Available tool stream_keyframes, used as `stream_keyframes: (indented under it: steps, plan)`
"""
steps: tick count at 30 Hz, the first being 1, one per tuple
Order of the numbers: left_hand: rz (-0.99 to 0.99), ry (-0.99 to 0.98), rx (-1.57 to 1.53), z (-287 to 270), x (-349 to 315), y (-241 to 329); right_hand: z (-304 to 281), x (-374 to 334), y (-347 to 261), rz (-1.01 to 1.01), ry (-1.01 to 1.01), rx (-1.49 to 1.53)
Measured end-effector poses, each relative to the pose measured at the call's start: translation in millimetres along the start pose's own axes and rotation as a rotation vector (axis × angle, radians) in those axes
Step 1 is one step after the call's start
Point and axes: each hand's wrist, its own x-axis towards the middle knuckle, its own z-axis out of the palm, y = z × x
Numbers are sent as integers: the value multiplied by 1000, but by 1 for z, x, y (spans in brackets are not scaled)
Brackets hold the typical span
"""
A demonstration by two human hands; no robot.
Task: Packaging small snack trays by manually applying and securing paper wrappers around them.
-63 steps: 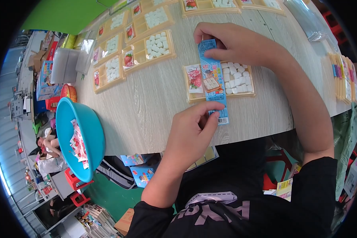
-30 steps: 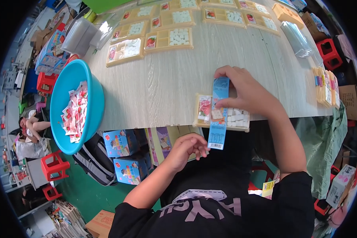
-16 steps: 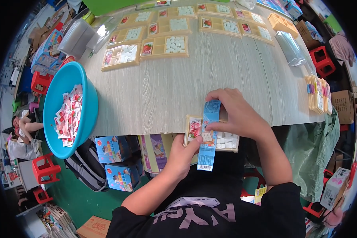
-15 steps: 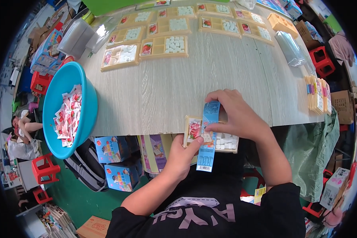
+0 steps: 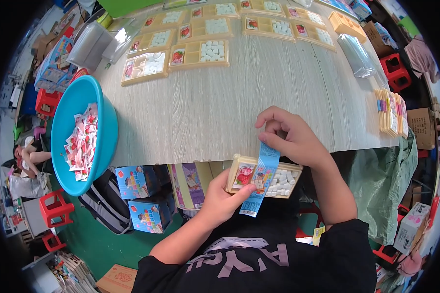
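A small cream tray (image 5: 284,181) with several white pieces and a strawberry-pictured packet (image 5: 244,174) is tilted just off the table's near edge. My left hand (image 5: 218,199) grips its left end, the thumb pressing on the front. Across the tray's middle lies a long blue printed strip (image 5: 265,163), whose lower end hangs past the tray. At the strip's upper end, my right hand (image 5: 295,139) has curled fingers and its thumb on the strip. The fingertips behind it are partly hidden.
A turquoise basin (image 5: 111,127) of strawberry packets stands left. Several filled trays (image 5: 200,63) line the table's far side. Clear plastic covers (image 5: 357,56) and bundled cards (image 5: 388,115) lie right. Blue boxes (image 5: 146,217) are below the table edge.
The tray has tilted and shifted slightly right. My right thumb has moved from the strip's middle up to its upper end, and the strip now slants.
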Motion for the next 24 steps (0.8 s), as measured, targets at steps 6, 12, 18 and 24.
stream_keyframes:
  steps: [6, 12, 18, 24]
  plan:
    - [104, -108, -36, -6, -12, 1, 12, -15, -6, 53, -97, 335]
    - [280, -175, 49, -10, -12, 11, 37, -31, -14, 160, -180, 562]
    - [539, -38, 157, -7, -15, 2, 52, -36, -5, 203, -346, 942]
    - [497, -17, 88, -9, -13, 7, 60, -37, 9, 166, -205, 721]
